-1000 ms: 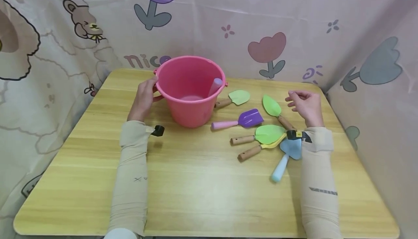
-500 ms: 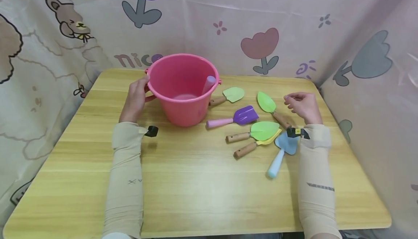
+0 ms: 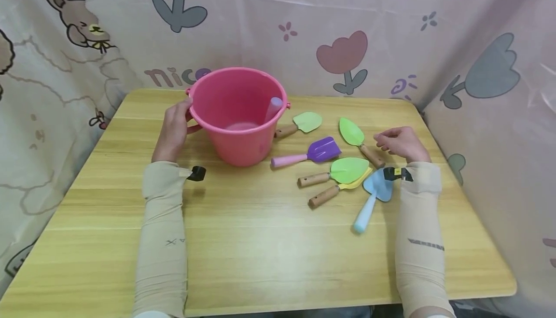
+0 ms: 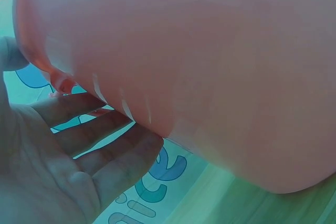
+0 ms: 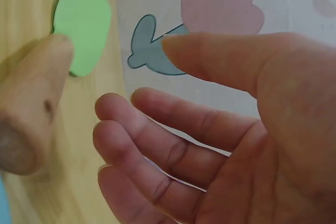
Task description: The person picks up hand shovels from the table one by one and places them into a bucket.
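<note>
My left hand holds the pink bucket at its left rim. In the left wrist view the thumb is at the rim and the fingers lie along the outer wall. Inside the bucket a pale purple handle leans on the right side. My right hand holds nothing; its fingers are loosely bent above the table's right part. Nearest to it lies a bright green garden trowel, whose wooden handle looms large in the right wrist view.
Right of the bucket lie a pale green trowel, a purple shovel, a second bright green trowel overlapping a yellow one, and a blue trowel. A patterned cloth hangs behind the wooden table.
The head view has shifted, so everything sits further left in it. My right hand has lowered slightly, close by the bright green trowel's handle. My left hand stays at the bucket's rim.
</note>
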Demonstrator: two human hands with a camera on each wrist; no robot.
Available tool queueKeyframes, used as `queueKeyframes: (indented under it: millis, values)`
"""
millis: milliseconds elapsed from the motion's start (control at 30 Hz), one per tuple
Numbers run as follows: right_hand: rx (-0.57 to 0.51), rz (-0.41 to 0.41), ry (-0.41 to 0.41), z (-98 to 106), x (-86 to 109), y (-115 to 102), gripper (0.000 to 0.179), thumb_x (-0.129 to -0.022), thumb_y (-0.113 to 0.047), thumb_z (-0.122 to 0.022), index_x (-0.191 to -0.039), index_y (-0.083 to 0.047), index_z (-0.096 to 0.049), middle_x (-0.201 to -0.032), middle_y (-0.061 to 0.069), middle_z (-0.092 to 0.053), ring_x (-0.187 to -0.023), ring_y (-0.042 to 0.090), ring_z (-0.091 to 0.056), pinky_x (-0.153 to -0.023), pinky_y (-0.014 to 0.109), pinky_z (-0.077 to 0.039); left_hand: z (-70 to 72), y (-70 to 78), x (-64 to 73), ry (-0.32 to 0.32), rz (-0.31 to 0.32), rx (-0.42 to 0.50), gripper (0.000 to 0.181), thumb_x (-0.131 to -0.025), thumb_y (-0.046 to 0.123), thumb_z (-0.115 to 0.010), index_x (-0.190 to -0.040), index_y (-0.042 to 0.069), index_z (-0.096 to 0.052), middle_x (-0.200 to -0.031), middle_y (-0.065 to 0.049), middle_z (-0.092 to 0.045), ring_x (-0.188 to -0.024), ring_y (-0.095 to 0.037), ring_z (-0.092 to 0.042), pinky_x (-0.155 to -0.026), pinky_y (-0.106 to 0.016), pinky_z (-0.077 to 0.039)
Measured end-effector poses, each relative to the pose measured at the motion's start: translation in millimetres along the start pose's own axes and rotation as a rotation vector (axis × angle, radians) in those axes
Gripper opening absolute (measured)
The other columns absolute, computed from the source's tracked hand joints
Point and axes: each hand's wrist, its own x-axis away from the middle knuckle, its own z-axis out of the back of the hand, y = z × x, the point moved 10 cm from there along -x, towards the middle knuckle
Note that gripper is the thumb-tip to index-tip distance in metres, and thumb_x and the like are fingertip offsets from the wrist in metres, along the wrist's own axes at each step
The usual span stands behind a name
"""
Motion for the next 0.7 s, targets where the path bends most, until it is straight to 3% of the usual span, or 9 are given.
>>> queueKeyframes:
  millis: [233, 400, 700]
  values:
    - [0.033, 0.004, -0.052, -5, -5.8, 6, 0.063, -0.103, -0.048, -0.058, -0.139, 0.003, -0.059, -0.127, 0.022, -0.069, -0.11, 0.028, -0.068, -0.097, 0.042, -0.063, 1.6, 3.1, 0.9, 0.012, -0.005, 0.023, 0.058, -0.109, 0.053, -0.035, -0.141, 0.013, -0.061, -0.131, -0.001, -0.061, -0.13, -0.019, -0.058, -0.088, -0.016, -0.061]
    - [0.044, -0.013, -0.104, -10, -7.4, 11, 0.062, -0.102, -0.046, -0.061, -0.137, 0.006, -0.059, -0.116, 0.018, -0.073, -0.096, 0.018, -0.07, -0.092, 0.039, -0.065, 2.5, 4.1, 0.7, 0.011, -0.004, 0.001, 0.058, -0.109, 0.053, -0.033, -0.142, 0.013, -0.06, -0.131, -0.001, -0.061, -0.131, -0.018, -0.058, -0.089, -0.017, -0.061]
    - [0.1, -0.038, -0.174, -20, -5.1, 17, 0.064, -0.102, -0.047, -0.062, -0.14, 0.004, -0.057, -0.132, 0.023, -0.064, -0.106, 0.024, -0.068, -0.092, 0.04, -0.064, 0.5, 2.1, -0.5, 0.019, -0.007, -0.015, 0.057, -0.109, 0.052, -0.032, -0.14, 0.015, -0.062, -0.129, 0.002, -0.063, -0.129, -0.014, -0.06, -0.087, -0.016, -0.061]
